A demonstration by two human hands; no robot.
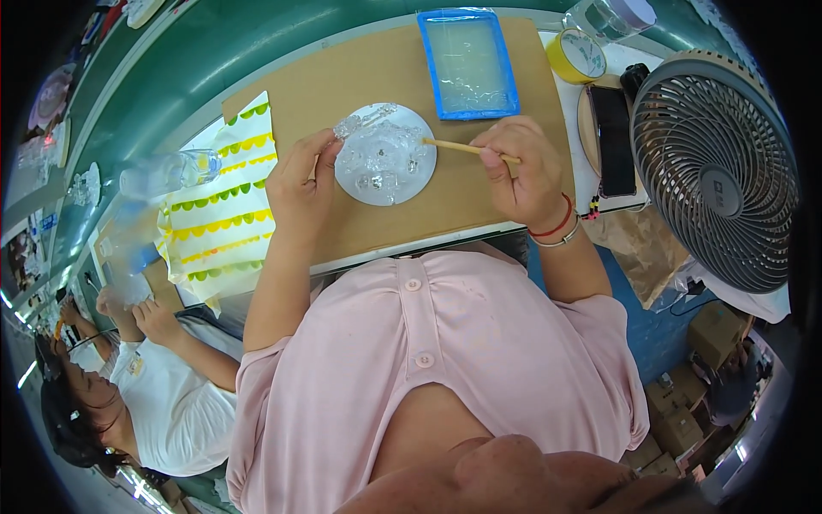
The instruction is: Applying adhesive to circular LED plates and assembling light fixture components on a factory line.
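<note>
Left hand (301,182) gripping left rim of round clear glass dish (384,154) lying on brown cardboard sheet (360,77). Right hand (522,171) pinching thin wooden stick (462,148), tip reaching over dish's right edge. Blue rectangular tray (467,62) sitting just beyond.

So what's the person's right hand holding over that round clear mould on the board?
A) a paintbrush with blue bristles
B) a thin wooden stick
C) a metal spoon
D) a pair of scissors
B: the right hand pinches a thin wooden stick whose tip reaches the rim of the round clear mould, while the left hand steadies the mould's other side on the brown board.
</note>
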